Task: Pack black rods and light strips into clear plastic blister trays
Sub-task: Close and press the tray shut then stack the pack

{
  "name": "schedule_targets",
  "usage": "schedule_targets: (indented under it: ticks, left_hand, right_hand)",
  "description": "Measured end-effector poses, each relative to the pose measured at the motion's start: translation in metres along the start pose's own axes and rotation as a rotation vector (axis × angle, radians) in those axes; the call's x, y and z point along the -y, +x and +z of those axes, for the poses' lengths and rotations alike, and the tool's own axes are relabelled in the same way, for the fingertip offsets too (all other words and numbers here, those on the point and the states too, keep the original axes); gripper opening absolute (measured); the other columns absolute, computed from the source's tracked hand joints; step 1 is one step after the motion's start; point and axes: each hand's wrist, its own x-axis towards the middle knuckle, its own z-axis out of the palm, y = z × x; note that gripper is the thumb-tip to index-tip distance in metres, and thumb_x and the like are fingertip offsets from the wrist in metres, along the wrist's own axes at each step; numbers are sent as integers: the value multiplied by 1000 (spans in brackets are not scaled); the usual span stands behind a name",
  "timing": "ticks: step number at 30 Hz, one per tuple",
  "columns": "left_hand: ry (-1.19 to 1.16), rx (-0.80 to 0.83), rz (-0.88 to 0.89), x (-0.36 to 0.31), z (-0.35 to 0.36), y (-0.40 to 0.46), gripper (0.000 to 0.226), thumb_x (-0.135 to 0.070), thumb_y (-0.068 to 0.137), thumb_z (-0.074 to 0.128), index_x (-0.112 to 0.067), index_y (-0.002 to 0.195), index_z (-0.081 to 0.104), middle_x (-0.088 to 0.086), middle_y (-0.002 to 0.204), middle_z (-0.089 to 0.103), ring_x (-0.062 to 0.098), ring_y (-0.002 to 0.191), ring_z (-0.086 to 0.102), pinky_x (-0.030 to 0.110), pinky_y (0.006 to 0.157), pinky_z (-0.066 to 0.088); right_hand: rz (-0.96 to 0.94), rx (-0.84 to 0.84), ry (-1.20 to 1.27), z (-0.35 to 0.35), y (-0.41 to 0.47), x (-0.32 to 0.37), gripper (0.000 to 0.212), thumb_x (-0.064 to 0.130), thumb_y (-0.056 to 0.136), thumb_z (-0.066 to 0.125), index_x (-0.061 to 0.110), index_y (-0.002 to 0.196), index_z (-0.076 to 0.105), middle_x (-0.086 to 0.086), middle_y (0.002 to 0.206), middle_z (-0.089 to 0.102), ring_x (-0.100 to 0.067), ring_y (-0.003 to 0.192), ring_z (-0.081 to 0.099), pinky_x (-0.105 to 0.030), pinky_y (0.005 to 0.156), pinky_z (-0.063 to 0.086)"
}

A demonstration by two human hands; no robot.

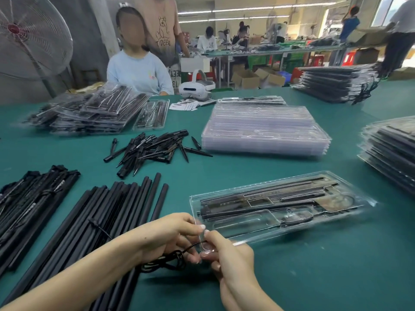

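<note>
A clear blister tray (247,225) lies on the green table, tilted, with black rods and light strips (265,198) in its upper slots and an empty slot near its front left. My left hand (166,234) and my right hand (226,254) meet at the tray's near left corner. Both pinch a thin black cord (170,259), which hangs in a loose bundle under my left hand. Long black rods (116,212) lie in a row at the left. A pile of black spikes (155,149) sits further back.
A stack of empty clear trays (265,131) stands at centre back. Filled trays are stacked at the right edge (393,153), back left (89,111) and back right (336,84). Bundled light strips (29,191) lie far left. A person in a pale shirt (137,70) sits opposite, beside a white headset (195,88).
</note>
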Motion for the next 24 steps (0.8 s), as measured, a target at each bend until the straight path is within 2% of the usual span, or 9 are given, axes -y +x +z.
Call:
schedule_targets:
  ticks: [2,4,7,11,14,18,24]
  left_hand:
    - [62,-41,33,-2,1,0,18,-13,85,65,-5,89,50,7,67,65,19,55,60,27,54,41]
    - [106,-90,59,-4,-1,0,22,-18,69,65,-7,84,53,6,70,63,16,57,59,32,61,33]
    - [66,-82,36,-7,2,-2,18,-14,61,60,-8,77,54,5,64,61,14,54,59,27,57,42]
    - [37,-63,26,-9,5,-3,15,-8,61,62,-11,71,51,10,65,61,19,54,56,28,58,37]
    - [18,-64,22,-9,5,-3,16,0,68,63,-10,71,51,11,63,62,19,55,58,28,58,43]
    - [5,-124,20,-5,6,2,20,11,82,54,-7,78,46,8,57,57,18,48,56,26,51,48]
    - [-15,-205,26,2,13,3,23,12,80,52,-6,92,43,9,56,49,13,41,42,21,40,31]
  right_hand:
    - [-3,52,-15,0,-2,1,17,9,73,73,2,59,67,-6,47,60,-17,42,52,-18,36,29]
    - [11,115,-20,-3,-3,2,22,17,75,75,6,57,70,-7,53,63,-14,45,59,-18,40,33]
    - [46,166,6,-8,-5,3,20,19,77,74,3,66,70,-13,59,64,-14,43,56,-19,40,39]
    - [83,169,5,-11,-6,5,14,11,77,71,1,69,66,-11,61,63,-14,41,53,-18,38,38]
    - [67,175,-26,-11,-6,5,18,10,76,67,6,60,60,-8,55,59,-11,38,46,-17,36,33]
    - [-3,132,-65,-7,-6,1,21,14,69,67,10,54,53,-3,48,42,-9,34,31,-18,36,25]
    - [-28,84,16,-6,-6,-4,17,2,70,67,4,68,50,-5,53,33,-9,35,23,-15,35,19]
